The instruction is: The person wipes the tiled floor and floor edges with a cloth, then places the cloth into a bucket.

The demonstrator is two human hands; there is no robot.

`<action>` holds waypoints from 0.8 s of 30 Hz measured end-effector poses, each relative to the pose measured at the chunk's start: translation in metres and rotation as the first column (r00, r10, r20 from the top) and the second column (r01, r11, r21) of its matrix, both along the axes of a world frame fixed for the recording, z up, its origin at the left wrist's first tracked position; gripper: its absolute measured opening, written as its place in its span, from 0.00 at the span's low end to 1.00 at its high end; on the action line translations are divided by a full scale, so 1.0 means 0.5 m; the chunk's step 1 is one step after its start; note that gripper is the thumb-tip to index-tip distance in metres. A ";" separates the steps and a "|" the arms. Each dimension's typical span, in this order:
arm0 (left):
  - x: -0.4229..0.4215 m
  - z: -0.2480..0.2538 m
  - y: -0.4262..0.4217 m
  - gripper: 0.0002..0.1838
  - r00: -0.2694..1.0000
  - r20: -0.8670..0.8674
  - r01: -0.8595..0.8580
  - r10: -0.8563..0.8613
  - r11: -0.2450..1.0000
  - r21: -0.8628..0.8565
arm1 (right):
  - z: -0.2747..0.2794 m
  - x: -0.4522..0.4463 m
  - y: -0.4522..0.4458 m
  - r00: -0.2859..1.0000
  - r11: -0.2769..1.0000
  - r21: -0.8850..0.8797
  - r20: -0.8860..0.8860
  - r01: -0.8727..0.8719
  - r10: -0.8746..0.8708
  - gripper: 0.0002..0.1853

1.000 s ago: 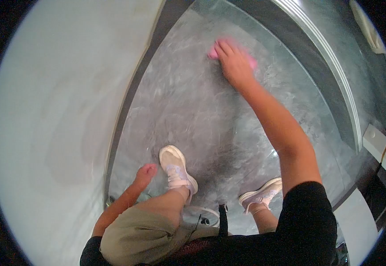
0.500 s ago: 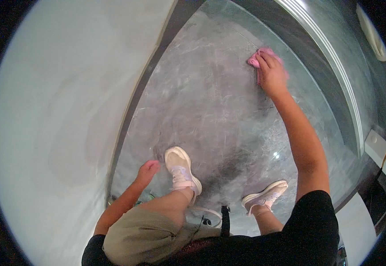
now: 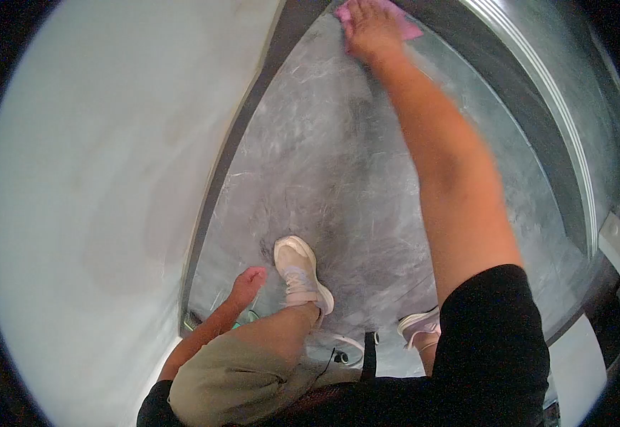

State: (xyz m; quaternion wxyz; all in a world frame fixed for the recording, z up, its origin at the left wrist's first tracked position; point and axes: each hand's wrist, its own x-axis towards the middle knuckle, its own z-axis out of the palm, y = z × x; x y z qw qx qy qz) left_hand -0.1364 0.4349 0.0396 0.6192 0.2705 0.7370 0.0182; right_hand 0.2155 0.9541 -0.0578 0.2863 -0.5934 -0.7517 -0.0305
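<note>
My right hand (image 3: 372,34) presses a pink cloth (image 3: 411,30) to the grey floor (image 3: 331,142), at the far end where the floor narrows. Fingers lie over the cloth, and its edges stick out on both sides of the hand. That arm is stretched far forward. My left hand (image 3: 248,285) hangs low beside my left knee, fingers curled in, with nothing visible in it. Closest to it is my light-coloured left shoe (image 3: 297,267), planted on the floor.
A pale wall (image 3: 132,156) with a dark skirting (image 3: 235,135) runs along the left. To the right curves another dark skirting (image 3: 530,117) with a light striped edge. My right shoe (image 3: 418,326) is partly hidden by my arm. A white box-like piece (image 3: 616,245) stands at the right.
My right hand has slid the pink cloth forward and left, from the right side of the floor to its far end. My left hand has barely moved.
</note>
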 end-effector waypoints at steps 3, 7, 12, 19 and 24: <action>-0.016 -0.033 -0.021 0.14 0.998 0.055 0.026 -0.027 1.000 0.018 | -0.005 -0.055 -0.098 0.988 0.989 -0.136 0.130 -0.062 0.080 0.23; 0.021 0.008 0.037 0.14 0.992 0.014 0.127 -0.127 0.988 -0.082 | 0.038 -0.047 -0.147 0.947 0.933 -0.178 0.022 -0.311 0.320 0.25; 0.014 0.007 0.038 0.14 0.997 0.063 0.054 -0.050 0.995 -0.078 | 0.005 0.059 -0.064 0.997 0.990 -0.131 0.069 0.054 -0.045 0.27; -0.014 -0.002 0.027 0.14 0.998 0.052 0.041 -0.035 0.993 -0.109 | 0.081 0.476 -0.350 0.963 0.947 -0.183 0.108 0.262 -0.246 0.20; -0.029 -0.013 0.004 0.14 0.996 0.094 0.016 -0.010 0.997 -0.069 | 0.045 0.589 -0.482 0.696 0.776 0.032 0.421 0.630 -0.582 0.18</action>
